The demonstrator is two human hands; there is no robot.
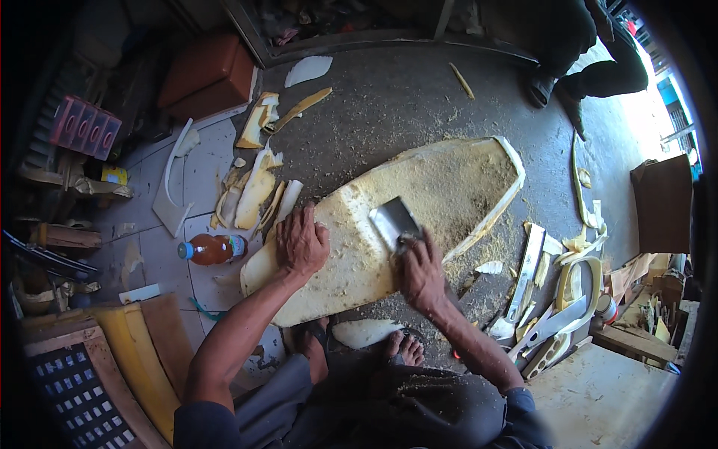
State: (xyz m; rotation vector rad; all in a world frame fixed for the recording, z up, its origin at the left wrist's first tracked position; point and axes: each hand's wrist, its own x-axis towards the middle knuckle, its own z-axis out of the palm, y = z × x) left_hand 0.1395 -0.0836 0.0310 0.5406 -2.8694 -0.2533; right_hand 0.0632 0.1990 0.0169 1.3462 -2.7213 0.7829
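Pale yellow foam board [389, 217] lies flat on the grey floor [389, 97] before the person's feet, its rough top dusted with crumbs. Left hand [301, 243] presses on it, fingers spread open. Right hand [419, 269] is closed around a metal scraper [394, 221] set against the board's middle.

Sawdust-strewn floor [389, 97] under foam slab [419, 202], offcuts [254, 191], bottle [213, 248]

Pale foam slab [374, 224] lies flat on floor, tapered, dust-covered, edges rough. Steel scraper [394, 221] rests blade-flat on its middle.
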